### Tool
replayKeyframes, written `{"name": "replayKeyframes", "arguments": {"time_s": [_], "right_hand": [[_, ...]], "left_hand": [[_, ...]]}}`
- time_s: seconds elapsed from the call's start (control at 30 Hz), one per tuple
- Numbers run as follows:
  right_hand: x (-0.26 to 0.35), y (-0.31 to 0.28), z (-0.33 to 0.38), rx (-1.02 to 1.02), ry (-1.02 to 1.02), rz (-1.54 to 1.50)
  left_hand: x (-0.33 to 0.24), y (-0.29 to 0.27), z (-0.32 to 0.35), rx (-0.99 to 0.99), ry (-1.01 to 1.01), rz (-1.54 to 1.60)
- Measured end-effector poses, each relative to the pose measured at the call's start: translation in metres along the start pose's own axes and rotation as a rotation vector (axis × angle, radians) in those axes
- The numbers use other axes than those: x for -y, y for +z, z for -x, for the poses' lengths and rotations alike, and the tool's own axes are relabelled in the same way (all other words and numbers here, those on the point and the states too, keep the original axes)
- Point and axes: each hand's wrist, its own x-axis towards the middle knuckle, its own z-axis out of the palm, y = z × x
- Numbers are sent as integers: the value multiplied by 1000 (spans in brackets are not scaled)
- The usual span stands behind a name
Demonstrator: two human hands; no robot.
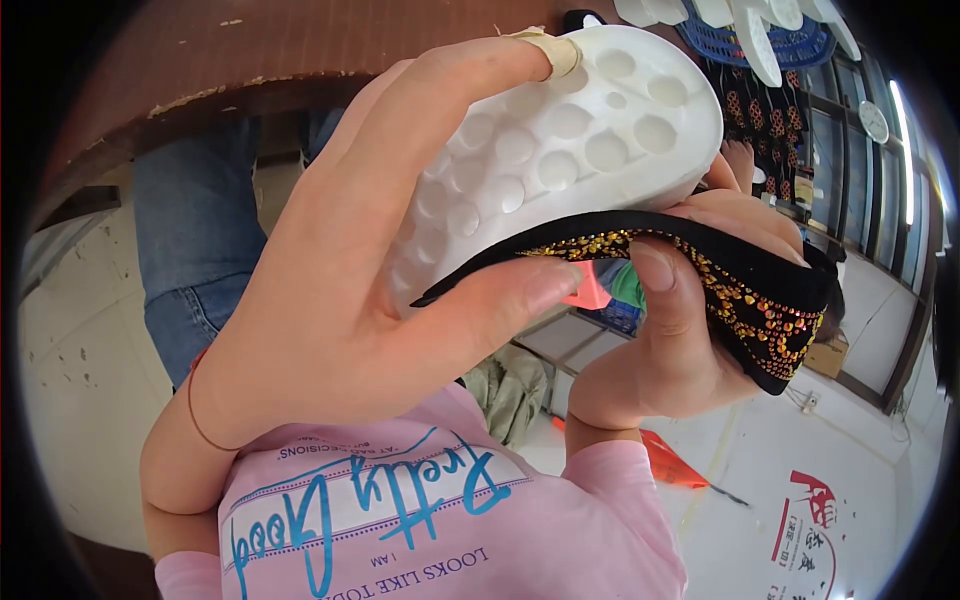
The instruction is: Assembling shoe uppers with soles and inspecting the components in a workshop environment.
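A white moulded shoe sole (625, 175) with rows of round hollows is held up close in front of me, tilted. Along its lower edge runs a black strap-like upper (765, 320) set with gold and amber rhinestones. My left hand (330, 230) is closed round the sole, a taped fingertip on its far end and the thumb pressing the upper's rhinestoned face. On the other side my right hand (670, 350) pinches the upper, thumb on the stones and fingers behind it. Where upper and sole meet is partly hidden by my fingers.
A brown table (200, 60) with a worn edge fills the upper left. At the upper right stands a blue basket (715, 45) holding several white soles (760, 50), above black patterned pieces (775, 120). An orange-red object (670, 462) lies lower down, beyond my right arm.
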Motion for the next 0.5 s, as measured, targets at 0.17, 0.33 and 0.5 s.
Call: {"name": "replayKeyframes", "arguments": {"time_s": [0.17,0.33,0.5], "right_hand": [[-2,5,2,-34,31,-88],[-1,6,1,-11,21,-93],[-2,-3,1,79,22,-67]], "left_hand": [[7,-3,1,20,18,-42],[8,-3,3,11,19,-65],[8,-2,2,24,11,-22]]}}
